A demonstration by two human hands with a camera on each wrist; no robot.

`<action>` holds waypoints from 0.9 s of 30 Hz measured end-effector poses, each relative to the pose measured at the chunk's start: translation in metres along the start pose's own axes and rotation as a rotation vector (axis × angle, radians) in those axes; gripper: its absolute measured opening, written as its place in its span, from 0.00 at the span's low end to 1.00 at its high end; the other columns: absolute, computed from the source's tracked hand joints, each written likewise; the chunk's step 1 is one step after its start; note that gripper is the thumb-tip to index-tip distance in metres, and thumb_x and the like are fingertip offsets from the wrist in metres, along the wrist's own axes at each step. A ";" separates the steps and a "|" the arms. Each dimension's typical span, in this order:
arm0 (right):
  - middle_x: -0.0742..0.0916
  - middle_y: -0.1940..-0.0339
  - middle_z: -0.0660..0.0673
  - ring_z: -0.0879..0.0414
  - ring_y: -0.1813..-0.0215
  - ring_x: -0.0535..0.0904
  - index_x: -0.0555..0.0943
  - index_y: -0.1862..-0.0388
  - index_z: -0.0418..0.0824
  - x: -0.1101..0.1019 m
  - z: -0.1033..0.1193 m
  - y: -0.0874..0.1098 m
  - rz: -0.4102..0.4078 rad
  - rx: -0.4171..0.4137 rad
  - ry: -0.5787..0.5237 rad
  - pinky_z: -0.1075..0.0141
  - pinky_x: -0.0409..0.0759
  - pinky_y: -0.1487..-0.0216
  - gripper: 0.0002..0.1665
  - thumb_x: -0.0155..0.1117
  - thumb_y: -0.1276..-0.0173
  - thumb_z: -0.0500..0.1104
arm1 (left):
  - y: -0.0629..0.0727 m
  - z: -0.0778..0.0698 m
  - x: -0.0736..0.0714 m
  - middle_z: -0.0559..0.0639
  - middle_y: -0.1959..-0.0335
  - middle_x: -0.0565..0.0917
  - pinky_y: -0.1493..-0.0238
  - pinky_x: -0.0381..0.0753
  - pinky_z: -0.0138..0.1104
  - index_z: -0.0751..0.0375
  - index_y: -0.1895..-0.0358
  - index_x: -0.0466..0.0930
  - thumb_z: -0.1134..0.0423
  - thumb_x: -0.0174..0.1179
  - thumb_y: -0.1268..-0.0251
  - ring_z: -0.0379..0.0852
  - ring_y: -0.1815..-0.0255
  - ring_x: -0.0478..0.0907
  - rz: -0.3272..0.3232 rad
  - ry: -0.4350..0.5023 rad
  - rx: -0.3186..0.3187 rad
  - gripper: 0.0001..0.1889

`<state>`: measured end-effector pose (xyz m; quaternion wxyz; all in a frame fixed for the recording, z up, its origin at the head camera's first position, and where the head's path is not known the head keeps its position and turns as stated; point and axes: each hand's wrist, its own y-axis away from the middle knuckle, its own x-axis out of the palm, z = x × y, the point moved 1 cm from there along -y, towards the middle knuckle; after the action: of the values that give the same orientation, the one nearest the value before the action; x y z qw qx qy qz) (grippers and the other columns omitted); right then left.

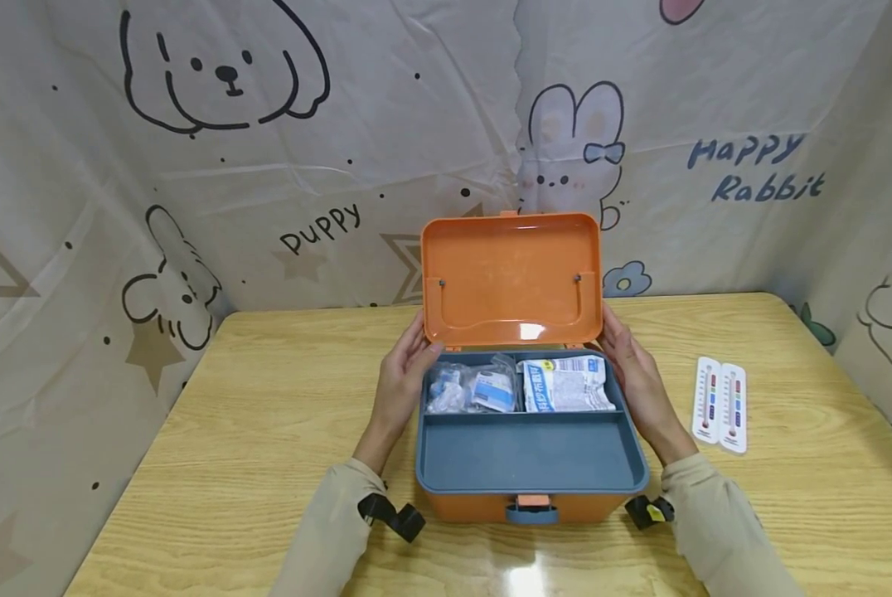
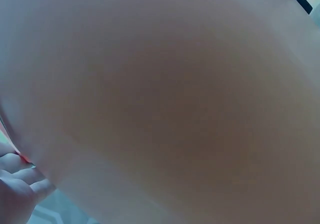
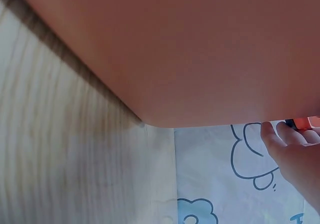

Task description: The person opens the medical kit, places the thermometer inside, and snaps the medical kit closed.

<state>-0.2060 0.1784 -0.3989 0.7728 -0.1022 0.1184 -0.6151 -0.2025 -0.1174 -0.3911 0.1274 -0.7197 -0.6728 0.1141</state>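
Note:
An orange storage box (image 1: 461,507) with a blue-grey inner tray (image 1: 531,454) stands on the table, its orange lid (image 1: 511,278) raised upright at the back. In the tray's back left compartment lie clear plastic bags with a blue-and-white pack (image 1: 493,391). The back right compartment holds a white and blue packet (image 1: 568,385). My left hand (image 1: 399,377) rests at the box's back left corner, thumb by the lid's lower edge. My right hand (image 1: 640,385) lies along the back right corner, fingers extended beside the lid. Box walls fill most of both wrist views.
Two white thermometer cards (image 1: 719,405) lie side by side on the wooden table (image 1: 289,431), to the right of my right hand. A printed cloth (image 1: 416,124) with cartoon animals hangs behind the table and along its sides. A blue-grey latch (image 1: 531,515) sits on the box's front.

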 end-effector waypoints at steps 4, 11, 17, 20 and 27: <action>0.51 0.21 0.40 0.42 0.22 0.45 0.45 0.20 0.44 -0.001 -0.002 0.000 0.005 -0.002 0.005 0.77 0.56 0.31 0.34 0.26 0.19 0.55 | -0.001 0.000 0.001 0.61 0.28 0.61 0.31 0.63 0.38 0.70 0.27 0.54 0.62 0.51 0.27 0.51 0.28 0.61 -0.006 -0.019 -0.002 0.31; 0.50 0.20 0.41 0.42 0.22 0.44 0.42 0.20 0.44 -0.001 -0.006 0.001 0.026 0.005 0.014 0.81 0.57 0.34 0.34 0.25 0.19 0.55 | -0.001 -0.001 0.003 0.59 0.27 0.61 0.30 0.62 0.40 0.67 0.26 0.55 0.59 0.48 0.26 0.50 0.28 0.61 -0.021 -0.036 -0.036 0.30; 0.52 0.21 0.41 0.42 0.22 0.45 0.43 0.20 0.46 -0.001 -0.008 0.003 0.040 0.019 0.016 0.81 0.58 0.34 0.35 0.21 0.20 0.58 | 0.001 0.002 0.001 0.55 0.25 0.59 0.27 0.55 0.38 0.67 0.26 0.54 0.54 0.44 0.23 0.46 0.25 0.55 -0.013 -0.085 -0.051 0.30; 0.52 0.21 0.39 0.43 0.22 0.45 0.43 0.20 0.45 -0.002 -0.009 0.004 0.053 0.021 -0.016 0.81 0.58 0.34 0.36 0.19 0.21 0.59 | 0.002 0.004 0.000 0.55 0.25 0.59 0.27 0.54 0.39 0.67 0.26 0.54 0.52 0.42 0.23 0.47 0.25 0.54 -0.007 -0.097 -0.057 0.30; 0.51 0.21 0.38 0.44 0.22 0.45 0.42 0.20 0.42 -0.001 -0.011 0.007 0.063 0.007 -0.042 0.80 0.56 0.33 0.37 0.17 0.22 0.59 | 0.005 0.007 -0.001 0.56 0.25 0.58 0.28 0.57 0.42 0.69 0.26 0.53 0.51 0.41 0.23 0.49 0.25 0.54 0.001 -0.055 -0.074 0.31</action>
<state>-0.2035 0.1811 -0.4117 0.7945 -0.1085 0.1034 -0.5884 -0.2005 -0.1180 -0.3989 0.0822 -0.7207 -0.6797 0.1090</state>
